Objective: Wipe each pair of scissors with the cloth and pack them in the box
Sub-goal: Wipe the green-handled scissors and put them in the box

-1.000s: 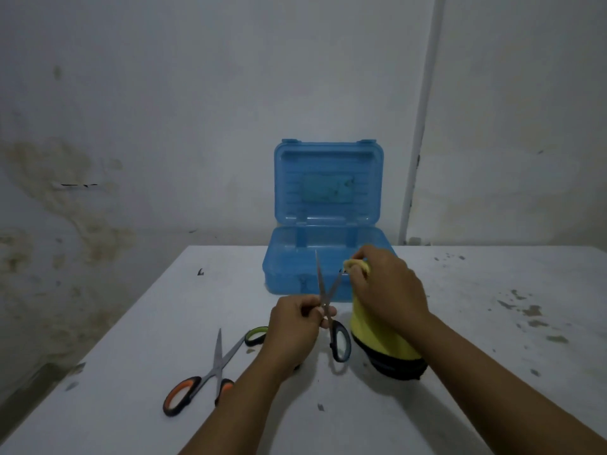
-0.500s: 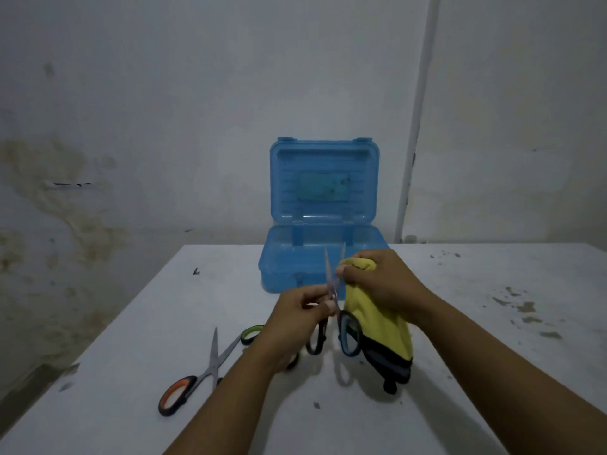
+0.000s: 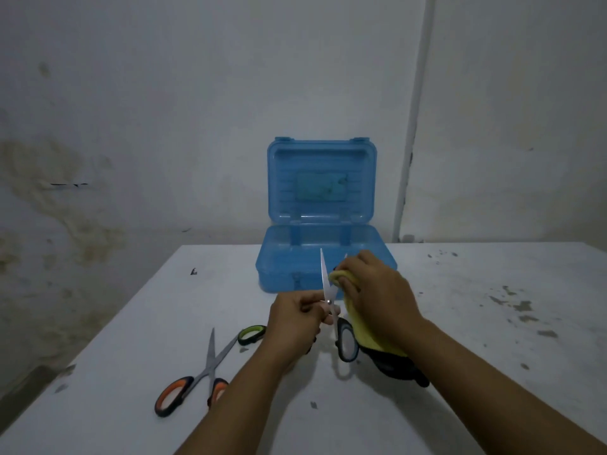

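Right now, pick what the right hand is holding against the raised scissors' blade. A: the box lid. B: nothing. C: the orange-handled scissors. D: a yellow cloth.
D: the right hand grips the yellow cloth bunched at one blade of the open scissors that the left hand holds up near the pivot.

A white, stained surface (image 3: 460,323) carries an open blue box (image 3: 325,274) at the far middle and orange-handled scissors (image 3: 197,376) near left.
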